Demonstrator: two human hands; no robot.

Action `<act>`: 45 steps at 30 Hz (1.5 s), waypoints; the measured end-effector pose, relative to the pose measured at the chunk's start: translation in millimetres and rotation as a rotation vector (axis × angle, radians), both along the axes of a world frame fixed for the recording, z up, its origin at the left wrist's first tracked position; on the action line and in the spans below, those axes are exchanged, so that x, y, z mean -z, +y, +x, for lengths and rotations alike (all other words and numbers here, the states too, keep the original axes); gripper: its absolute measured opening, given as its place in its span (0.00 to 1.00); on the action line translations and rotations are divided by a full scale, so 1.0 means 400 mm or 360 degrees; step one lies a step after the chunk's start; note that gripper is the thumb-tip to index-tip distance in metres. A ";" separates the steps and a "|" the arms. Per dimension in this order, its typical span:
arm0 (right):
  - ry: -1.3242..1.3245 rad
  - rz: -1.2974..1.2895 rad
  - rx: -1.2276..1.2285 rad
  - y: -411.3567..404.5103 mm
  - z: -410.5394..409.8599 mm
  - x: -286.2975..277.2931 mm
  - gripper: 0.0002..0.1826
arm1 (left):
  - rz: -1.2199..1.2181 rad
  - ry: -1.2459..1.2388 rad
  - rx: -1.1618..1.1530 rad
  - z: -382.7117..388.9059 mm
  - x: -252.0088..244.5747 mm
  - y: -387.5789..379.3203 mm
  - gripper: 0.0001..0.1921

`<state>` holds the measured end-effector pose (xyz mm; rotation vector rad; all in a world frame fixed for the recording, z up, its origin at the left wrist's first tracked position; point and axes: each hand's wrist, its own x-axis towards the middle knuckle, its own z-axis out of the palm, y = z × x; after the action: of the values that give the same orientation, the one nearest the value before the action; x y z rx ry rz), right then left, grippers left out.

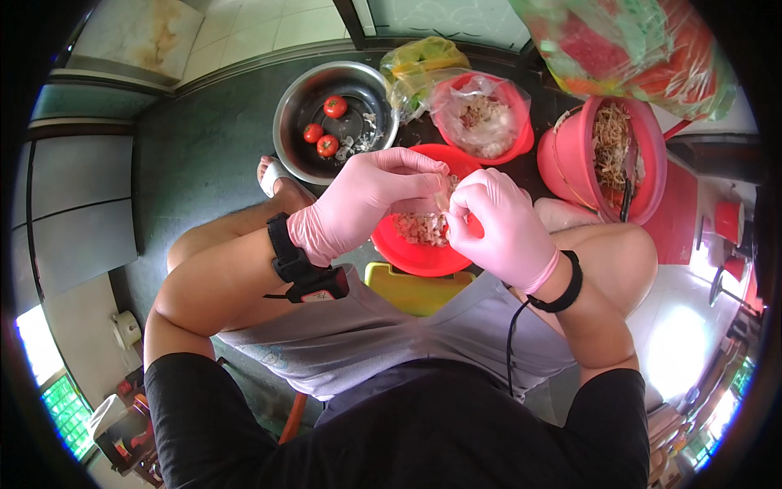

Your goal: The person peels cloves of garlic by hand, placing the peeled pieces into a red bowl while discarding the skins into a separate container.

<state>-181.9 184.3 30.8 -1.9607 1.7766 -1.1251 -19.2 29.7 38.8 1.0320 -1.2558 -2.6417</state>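
Observation:
My left hand (382, 192), in a pink glove, pinches a small pale piece that looks like a garlic clove (444, 194) between thumb and fingers. From the other side my right hand (504, 226), gloved alike, has its fingertips closed at the same piece; they partly hide it. Both hands are above a red plastic bowl (421, 261), in which a heap of small pinkish-white cloves (421, 229) lies. The hands cover much of the bowl's far part.
A steel basin (284, 131) holds tomatoes (335, 106) and white skins. Further right are a pink bowl (524, 143) with a plastic bag (498, 137), a pink bucket (565, 162) of dry peelings, and a large filled bag (635, 55). A yellow plastic object (415, 290) is between my legs.

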 end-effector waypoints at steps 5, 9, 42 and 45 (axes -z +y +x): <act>-0.0038 0.0056 -0.0098 0.006 -0.019 0.005 0.15 | -0.0012 -0.0026 -0.0008 0.000 0.010 -0.035 0.13; -0.0073 0.0342 -0.0109 0.020 -0.037 0.025 0.10 | -0.0106 0.0002 -0.0011 0.002 -0.004 -0.065 0.13; -0.0671 0.0278 0.0275 -0.006 -0.013 0.004 0.07 | -0.0513 0.0059 0.0319 0.003 -0.004 -0.032 0.13; -0.0646 0.0285 0.0299 -0.005 -0.007 0.002 0.07 | -0.0572 0.0076 0.0332 0.004 0.002 -0.025 0.13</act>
<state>-184.9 182.4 30.2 -1.3691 1.7874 -1.2643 -17.7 19.7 38.1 0.8157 -1.8278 -2.4205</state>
